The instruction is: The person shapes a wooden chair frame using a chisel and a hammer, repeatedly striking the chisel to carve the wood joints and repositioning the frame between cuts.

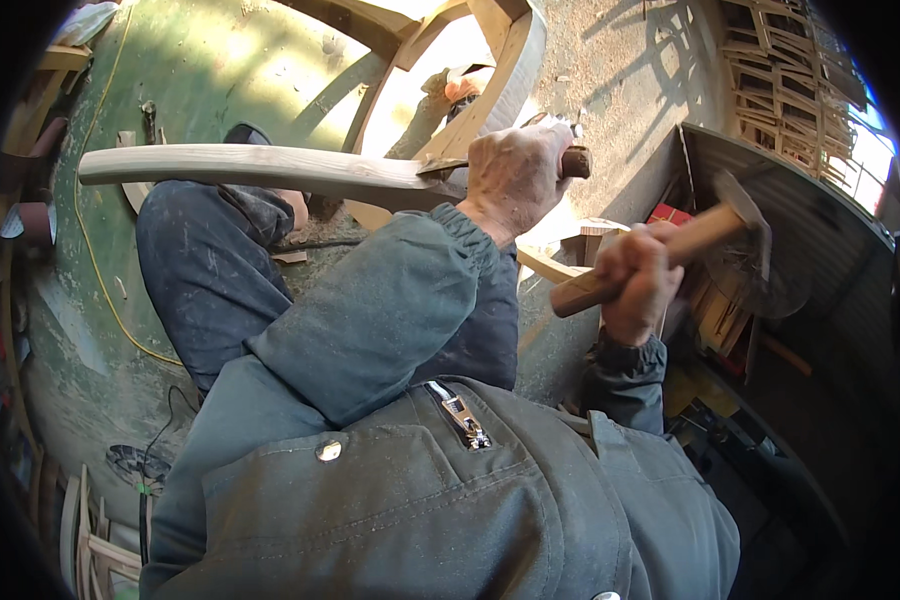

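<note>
My left hand (515,180) is closed around a chisel (576,162); the butt of its brown handle sticks out on the right. On the other side of my fist, its blade rests on a long, slightly curved wooden piece (260,165), near where that piece meets a curved wooden frame (510,85). My right hand (638,283) grips the wooden handle of a hammer (705,235), raised to the right and apart from the chisel. The hammer's metal head is a little blurred. My left fingers are mostly hidden behind the back of the hand.
My bent knee (205,265) lies under the wooden piece. A yellow cord (105,290) runs along the green floor at left. Stacked wooden slats (785,90) stand at the far right, above a dark metal panel (800,190). Sawdust covers the ground beyond.
</note>
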The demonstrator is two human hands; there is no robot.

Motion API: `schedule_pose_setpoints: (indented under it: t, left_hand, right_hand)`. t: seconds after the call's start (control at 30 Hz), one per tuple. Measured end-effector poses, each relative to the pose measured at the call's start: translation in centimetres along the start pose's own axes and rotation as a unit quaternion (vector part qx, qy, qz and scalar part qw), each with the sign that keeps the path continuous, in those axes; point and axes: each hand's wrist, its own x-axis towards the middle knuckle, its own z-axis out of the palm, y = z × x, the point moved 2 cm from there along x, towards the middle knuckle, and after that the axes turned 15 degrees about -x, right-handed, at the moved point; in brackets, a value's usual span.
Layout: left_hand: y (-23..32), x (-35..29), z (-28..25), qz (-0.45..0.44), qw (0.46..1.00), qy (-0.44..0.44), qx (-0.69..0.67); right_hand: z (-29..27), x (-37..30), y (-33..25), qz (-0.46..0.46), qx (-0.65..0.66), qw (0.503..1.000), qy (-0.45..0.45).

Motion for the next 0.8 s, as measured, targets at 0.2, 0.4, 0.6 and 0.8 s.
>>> schedule_pose_setpoints:
  t: [0.2, 0.4, 0.6, 0.8]
  left_hand:
    - [0.0, 0.2, -0.1, -0.011, 0.999, -0.042, 0.009]
    - [0.4, -0.1, -0.5, -0.02, 0.996, -0.082, 0.006]
    - [0.4, 0.1, -0.9, -0.01, 0.996, -0.087, 0.028]
    - [0.3, -0.3, -0.6, 0.005, 0.99, -0.128, 0.062]
  right_hand:
    - [1.3, -1.0, 1.0, 0.094, -0.201, 0.973, -0.07]
    - [1.5, -2.3, 2.6, 0.178, -0.323, 0.924, -0.104]
    - [2.8, -3.6, 2.6, 0.14, -0.264, 0.945, -0.135]
    - [2.1, -3.3, 2.7, 0.03, -0.283, 0.957, -0.05]
